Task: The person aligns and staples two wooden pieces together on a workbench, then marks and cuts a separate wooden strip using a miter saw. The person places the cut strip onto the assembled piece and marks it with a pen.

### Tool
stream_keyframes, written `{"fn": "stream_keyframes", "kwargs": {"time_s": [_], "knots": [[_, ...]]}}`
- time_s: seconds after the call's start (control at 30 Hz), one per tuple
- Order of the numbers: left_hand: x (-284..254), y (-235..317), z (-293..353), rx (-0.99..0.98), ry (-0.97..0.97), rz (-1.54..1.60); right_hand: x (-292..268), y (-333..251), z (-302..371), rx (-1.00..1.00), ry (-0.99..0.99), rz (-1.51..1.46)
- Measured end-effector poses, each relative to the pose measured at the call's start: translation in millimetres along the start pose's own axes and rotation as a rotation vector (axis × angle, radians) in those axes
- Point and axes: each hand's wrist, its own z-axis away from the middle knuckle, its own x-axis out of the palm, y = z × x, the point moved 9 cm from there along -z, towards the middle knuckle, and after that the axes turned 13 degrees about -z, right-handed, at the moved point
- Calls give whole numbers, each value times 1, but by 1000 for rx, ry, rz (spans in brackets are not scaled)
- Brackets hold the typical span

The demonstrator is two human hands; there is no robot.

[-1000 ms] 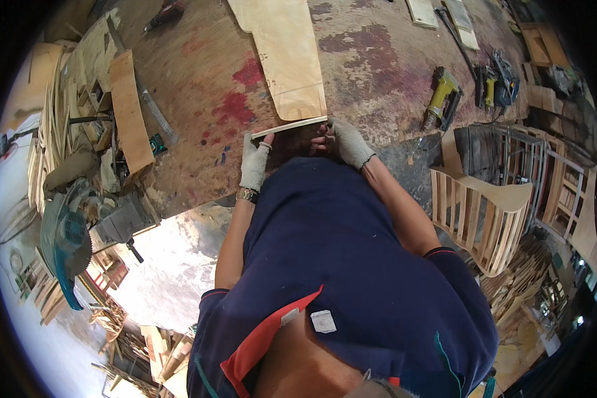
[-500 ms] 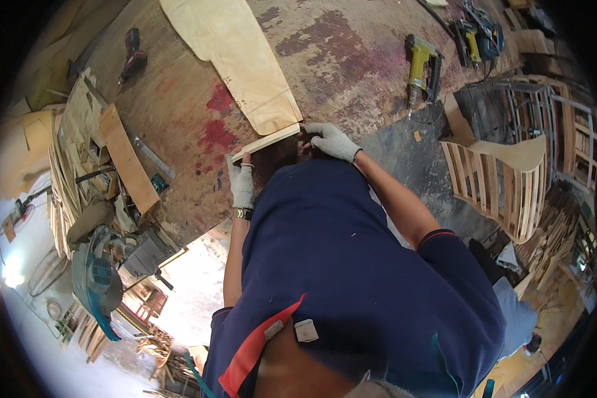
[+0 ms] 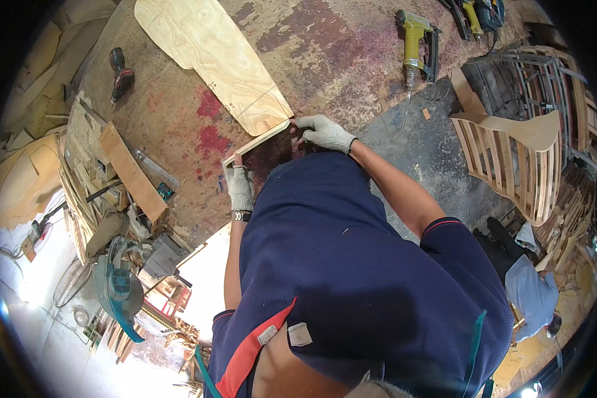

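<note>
A narrow wooden strip [image 3: 262,141], pale along its top edge, slants across in front of me between my hands. My left hand [image 3: 240,188], in a light knit glove with bare fingertips, grips its left end from below. At the other end, my right hand [image 3: 327,134], gloved the same way, is closed with its fingers against the strip; some of those fingers are hidden. Just beyond the strip lies a long, curved plywood panel [image 3: 212,60], its rounded near end beside the strip's right half. Whether the two touch, I cannot tell.
The stained worktable [image 3: 179,126] carries a drill [image 3: 121,76] on the left and a yellow staple gun [image 3: 416,46] on the right. Plywood offcuts [image 3: 86,152] and a teal circular saw [image 3: 118,282] lie left. A slatted wooden frame [image 3: 511,166] and another person [image 3: 532,295] are right.
The view has shifted, moving the panel and tools slightly left or up in the picture. The strip slants a little more steeply. Both hands keep their places at its ends.
</note>
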Motion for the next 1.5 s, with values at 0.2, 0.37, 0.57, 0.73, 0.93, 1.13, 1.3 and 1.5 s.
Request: {"fn": "stream_keyframes", "kwargs": {"time_s": [0.2,0.37,0.57,0.73,0.93,1.13,1.3,1.5], "knots": [[6,6,10,-5,2,10,-4,11,1,69,53,-61],[9,13,16,37,24,-82,-15,-32,-2,-101,136,348],[14,19,12,42,-32,-55,-35,-199,18,-352,291,438],[15,29,13,83,-32,-61,10,-391,71,-1023,448,766],[12,20,8,103,-25,-134,118,-449,74,-1228,60,1046],[14,12,1,136,-30,-82,169,-400,25,-1018,-261,1158],[13,14,3,94,-22,-206,172,-377,15,-926,-316,1131],[15,20,8,67,-48,-81,167,-374,25,-893,-332,1101]]}}
